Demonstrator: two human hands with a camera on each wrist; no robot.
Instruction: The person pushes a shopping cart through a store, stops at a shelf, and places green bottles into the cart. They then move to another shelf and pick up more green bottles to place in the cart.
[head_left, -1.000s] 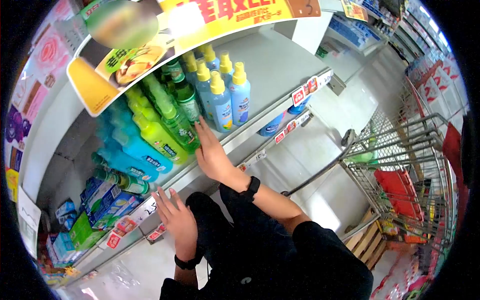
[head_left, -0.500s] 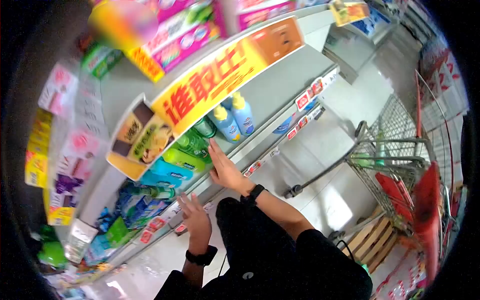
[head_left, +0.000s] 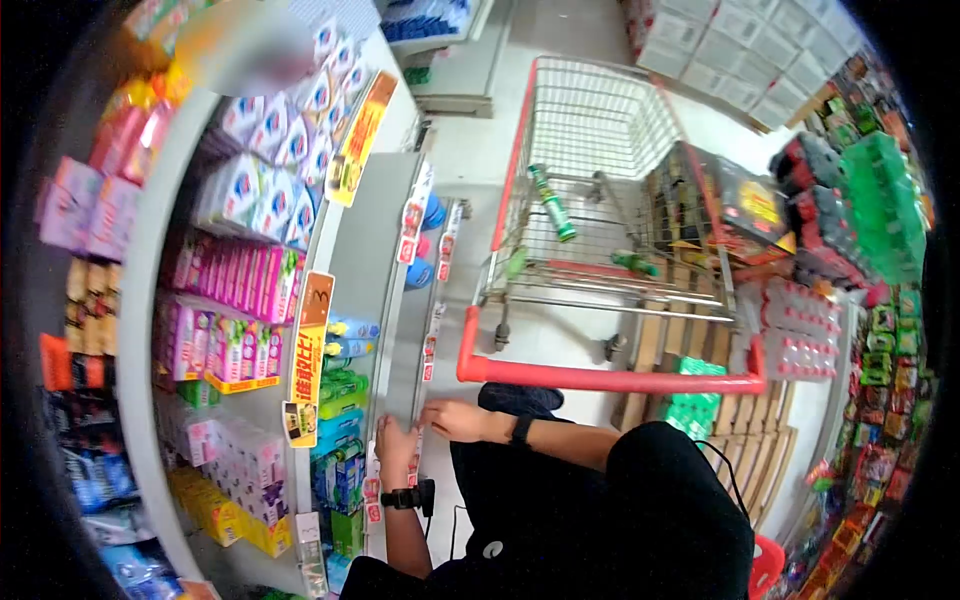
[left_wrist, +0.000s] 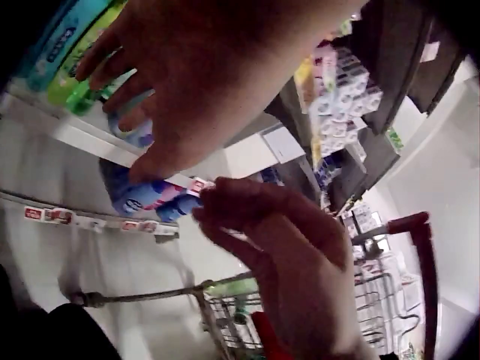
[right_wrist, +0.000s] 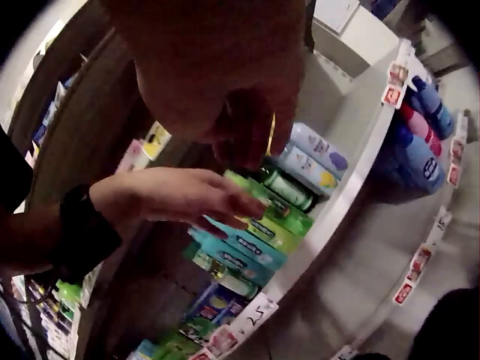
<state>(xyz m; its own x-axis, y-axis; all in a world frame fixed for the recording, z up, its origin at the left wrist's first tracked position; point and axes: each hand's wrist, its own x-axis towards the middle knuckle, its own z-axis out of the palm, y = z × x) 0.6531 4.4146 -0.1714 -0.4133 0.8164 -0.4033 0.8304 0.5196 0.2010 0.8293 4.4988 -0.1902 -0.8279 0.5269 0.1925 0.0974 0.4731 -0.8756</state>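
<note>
My left hand (head_left: 397,447) is at the front edge of a grey shelf (head_left: 380,225), holding nothing, its fingers loosely spread in the left wrist view. Close by on its right, my right hand (head_left: 457,420) is also bare, with fingers loosely bent in the left wrist view. Beyond the hands stand green bottles (right_wrist: 283,210), a yellow-green bottle (right_wrist: 274,234), turquoise bottles (right_wrist: 251,247) and pale blue bottles (right_wrist: 304,163). These stand in rows along the shelf. A green cylindrical container (head_left: 552,203) lies in the shopping cart (head_left: 600,150).
The cart's red handle (head_left: 610,379) is just ahead of my body on the right. Beside it a wooden pallet (head_left: 755,465) lies on the floor. Pink boxes (head_left: 235,350) fill upper shelves at left. Blue bottles (right_wrist: 420,161) sit on a lower shelf.
The head view has swung right, bringing the whole cart into sight. Both hands have drawn back from the bottles to the shelf's front edge and lie closer together.
</note>
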